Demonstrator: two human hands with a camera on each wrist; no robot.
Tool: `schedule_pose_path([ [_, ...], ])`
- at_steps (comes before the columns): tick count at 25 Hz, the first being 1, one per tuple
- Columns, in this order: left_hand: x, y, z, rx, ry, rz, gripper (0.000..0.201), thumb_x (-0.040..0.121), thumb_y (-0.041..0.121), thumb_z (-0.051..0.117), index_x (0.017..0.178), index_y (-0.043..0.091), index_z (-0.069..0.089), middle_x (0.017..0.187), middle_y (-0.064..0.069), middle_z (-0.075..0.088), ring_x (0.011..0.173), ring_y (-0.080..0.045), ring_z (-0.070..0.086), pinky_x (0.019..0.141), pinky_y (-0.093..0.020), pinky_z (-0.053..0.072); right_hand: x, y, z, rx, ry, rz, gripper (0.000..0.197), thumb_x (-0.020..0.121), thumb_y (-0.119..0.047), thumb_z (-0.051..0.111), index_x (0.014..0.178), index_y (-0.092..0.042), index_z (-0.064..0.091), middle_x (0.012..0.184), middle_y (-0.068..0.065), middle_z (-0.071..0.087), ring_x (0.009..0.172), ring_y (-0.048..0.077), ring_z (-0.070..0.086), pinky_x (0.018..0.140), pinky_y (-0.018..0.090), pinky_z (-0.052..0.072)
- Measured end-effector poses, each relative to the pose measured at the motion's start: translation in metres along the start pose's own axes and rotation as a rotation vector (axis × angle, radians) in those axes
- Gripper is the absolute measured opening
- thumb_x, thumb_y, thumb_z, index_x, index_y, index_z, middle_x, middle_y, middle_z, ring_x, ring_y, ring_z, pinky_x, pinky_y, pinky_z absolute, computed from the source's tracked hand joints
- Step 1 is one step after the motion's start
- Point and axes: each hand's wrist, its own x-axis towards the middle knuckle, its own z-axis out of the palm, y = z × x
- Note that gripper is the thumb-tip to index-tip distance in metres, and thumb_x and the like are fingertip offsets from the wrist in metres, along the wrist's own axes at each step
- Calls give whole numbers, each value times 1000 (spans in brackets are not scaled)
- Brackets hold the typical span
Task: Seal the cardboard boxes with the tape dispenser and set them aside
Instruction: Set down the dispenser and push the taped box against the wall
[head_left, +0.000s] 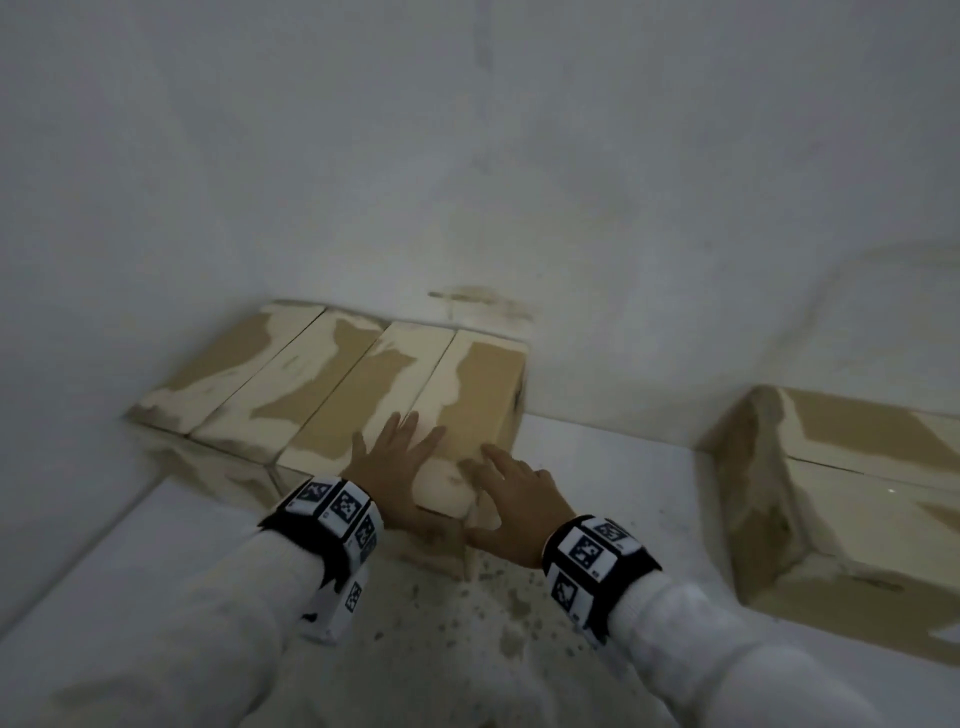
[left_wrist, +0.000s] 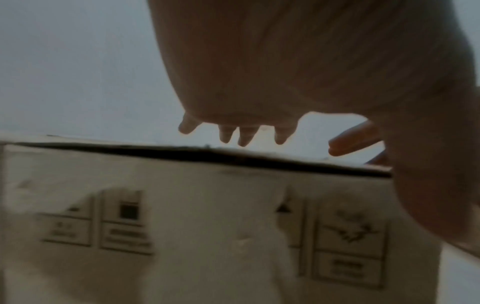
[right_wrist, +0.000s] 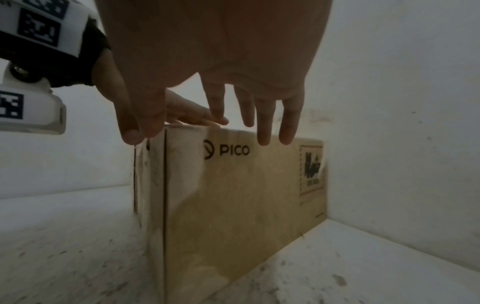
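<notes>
White floor (head_left: 597, 467) blurs; left hand (head_left: 395, 467) half covers the box top (head_left: 467, 395).

Matt cardboard box (right_wrist: 233, 195); speckled white floor (right_wrist: 350, 267).

- The floor (head_left: 156, 597) is a pale, whitish surface meeting white walls; a patch of dark specks and stains shows near its middle (head_left: 498, 618).
- Two cardboard boxes stand directly on it side by side, touching, pushed against the wall: the left box (head_left: 249, 374) and the right box (head_left: 415, 384).
- A third cardboard box (head_left: 841, 499) sits on the floor well apart, to the right.
</notes>
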Motion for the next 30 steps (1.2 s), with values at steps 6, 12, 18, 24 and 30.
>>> schedule_pose_path([
  [6,4,-24,23,225,97,47,112,72,67,58,149,27,-13,159,-2,-13,147,-30,-4,110,-59,19,22,-14,26,3,58,59,81,82,-55,56,147,-23,20,160,11,-1,139,31,28,105,43,33],
  [12,7,-17,21,216,71,172,112,70,68,60,148,35,-13,158,-1,-18,147,-29,-7,113,-56,9,-5,14,14,-4,15,3,78,87,-48,55,148,-20,17,160,10,-4,134,31,36,109,40,34],
  [18,-7,54,44,170,133,185,100,77,73,45,147,35,-15,158,-3,-18,146,-33,-9,112,-62,7,-57,52,4,-65,7,28,69,93,-33,50,149,-14,13,160,10,-2,133,30,40,105,41,36],
  [24,-38,142,67,135,189,111,93,73,80,26,147,39,-10,159,-5,-12,146,-38,-4,108,-67,11,-130,97,2,-6,33,83,62,92,-27,53,146,-19,25,160,2,10,124,33,50,101,43,43],
  [30,-68,201,78,26,164,-17,87,82,73,34,148,38,-9,159,-4,-16,144,-39,-11,109,-68,3,-222,134,12,165,105,231,59,88,-17,55,143,-22,32,141,5,46,120,23,52,95,34,44],
])
